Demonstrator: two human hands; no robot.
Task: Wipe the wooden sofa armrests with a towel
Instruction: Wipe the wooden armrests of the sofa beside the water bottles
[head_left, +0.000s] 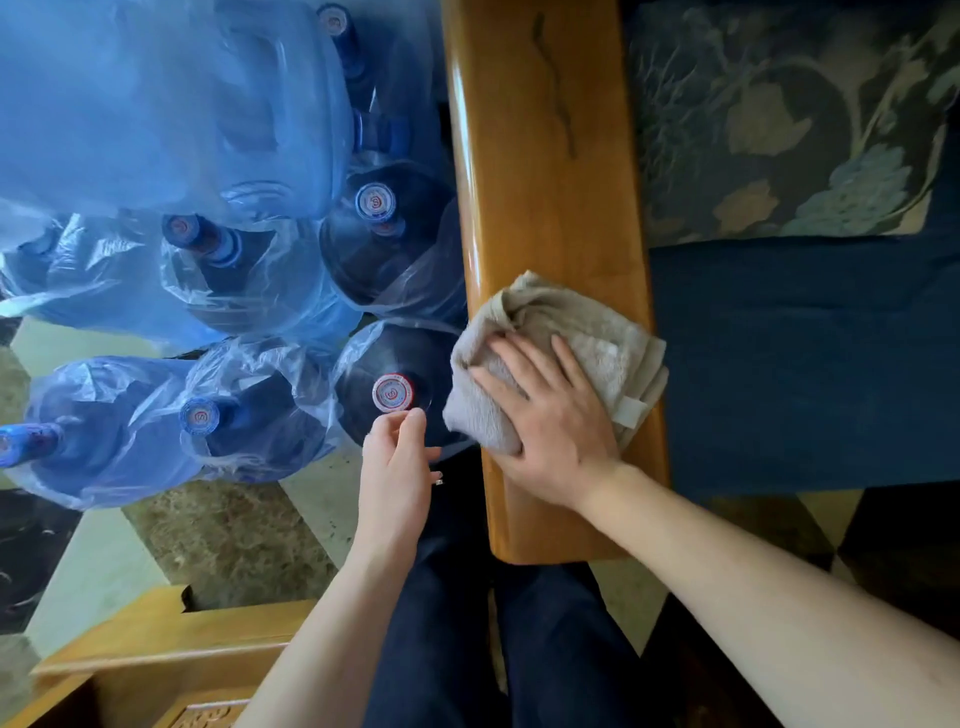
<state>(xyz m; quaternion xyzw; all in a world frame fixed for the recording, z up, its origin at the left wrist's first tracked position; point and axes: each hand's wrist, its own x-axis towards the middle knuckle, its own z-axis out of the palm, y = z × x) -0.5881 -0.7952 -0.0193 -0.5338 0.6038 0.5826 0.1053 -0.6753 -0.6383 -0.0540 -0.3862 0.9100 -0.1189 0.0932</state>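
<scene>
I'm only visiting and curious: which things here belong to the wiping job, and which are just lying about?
Part of the job:
towel
wooden armrest
right hand, pressing flat on the towel

Just lying about:
water jugs in plastic bags
patterned cushion
blue seat
wooden furniture
left hand, idle, holding nothing

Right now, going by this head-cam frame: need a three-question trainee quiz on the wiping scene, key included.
1. True or false: the right hand presses flat on the towel.
2. The water bottles stand on which side of the armrest? A) the person's left B) the person's right C) on top of it
3. Fill in: the left hand hangs with its fingertips nearest a bottle's ____.
Key: 1 true; 2 A; 3 cap.
</scene>
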